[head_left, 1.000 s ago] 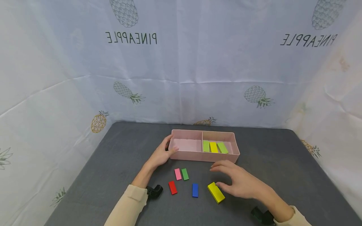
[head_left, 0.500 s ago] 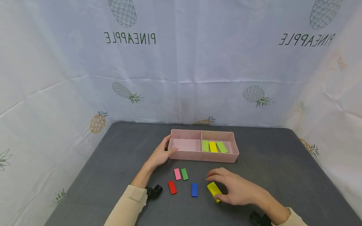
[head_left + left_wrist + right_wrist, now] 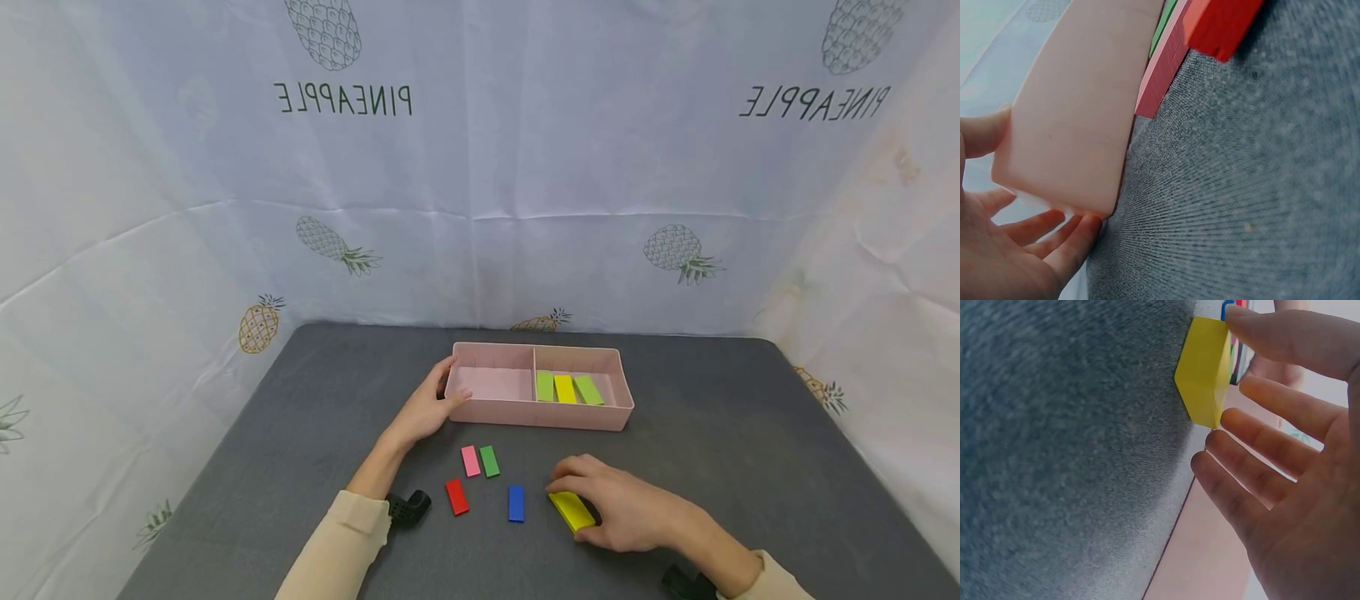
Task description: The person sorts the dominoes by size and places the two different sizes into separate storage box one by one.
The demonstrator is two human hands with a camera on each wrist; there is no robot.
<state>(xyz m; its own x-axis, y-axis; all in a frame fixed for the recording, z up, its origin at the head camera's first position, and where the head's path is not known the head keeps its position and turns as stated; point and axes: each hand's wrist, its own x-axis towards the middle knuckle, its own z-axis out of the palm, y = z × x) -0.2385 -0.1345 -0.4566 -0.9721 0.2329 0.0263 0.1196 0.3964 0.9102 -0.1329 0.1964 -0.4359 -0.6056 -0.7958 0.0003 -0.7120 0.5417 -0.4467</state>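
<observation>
At the left end of a pink two-part box [image 3: 525, 413], my left hand [image 3: 423, 410] grips it, thumb over the front wall and fingers along the end wall [image 3: 1066, 125]. My right hand [image 3: 633, 507] is around a yellow block [image 3: 572, 511] on the table, thumb at the near end and fingertips at the far end. In the right wrist view, thumb tip and middle fingertip meet opposite ends of the yellow block [image 3: 1202, 372]. The box's right compartment holds two light-green blocks [image 3: 588, 390] and a yellow one [image 3: 565, 389]; its left compartment [image 3: 495, 383] is bare.
Between the hands lie a blue block [image 3: 516, 504], a red block [image 3: 457, 497], a pink block [image 3: 470, 461] and a green block [image 3: 490, 461]. The dark grey table [image 3: 360, 367] ends at a white pineapple-print curtain [image 3: 480, 167].
My right hand has come down and toward me onto the yellow block, and its thumb and fingers have closed on the block's ends. The left hand stays on the box.
</observation>
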